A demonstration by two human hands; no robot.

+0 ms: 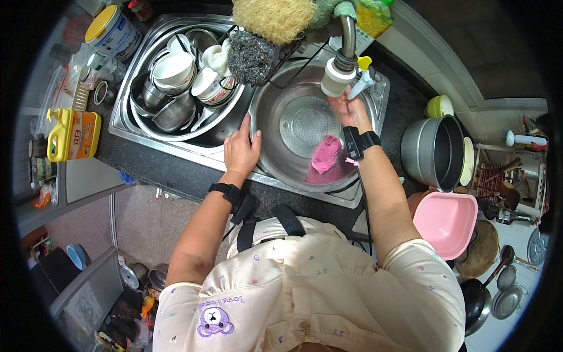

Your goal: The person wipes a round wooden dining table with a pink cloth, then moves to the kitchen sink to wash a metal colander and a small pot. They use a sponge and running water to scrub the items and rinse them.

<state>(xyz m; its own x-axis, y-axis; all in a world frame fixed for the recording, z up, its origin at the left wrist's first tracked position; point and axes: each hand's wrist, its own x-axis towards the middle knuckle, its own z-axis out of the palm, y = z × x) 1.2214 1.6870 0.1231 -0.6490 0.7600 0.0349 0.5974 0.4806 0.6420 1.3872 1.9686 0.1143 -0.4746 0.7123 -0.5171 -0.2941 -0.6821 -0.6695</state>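
My left hand (243, 152) rests at the rim between the two sink bowls, fingers apart, touching the edge of a round metal basin (271, 169). My right hand (347, 108) is under the white faucet filter (338, 78), palm up and partly covered by it; whether water runs over it is unclear. Inside the basin, which has a perforated bottom, a wet pink cloth (326, 154) lies against the near right wall. On the left, a large oval basin (154, 133) holds stacked white bowls (173, 70), metal bowls (176, 112) and a white spoon (203, 118).
A dark steel-wool-like scrubber (251, 57) and a yellow fibrous scrubber (275, 20) hang above the bowls' divide. A yellow detergent jug (72, 135) stands left. At right are a large metal pot (422, 152) and a pink plastic basin (445, 224).
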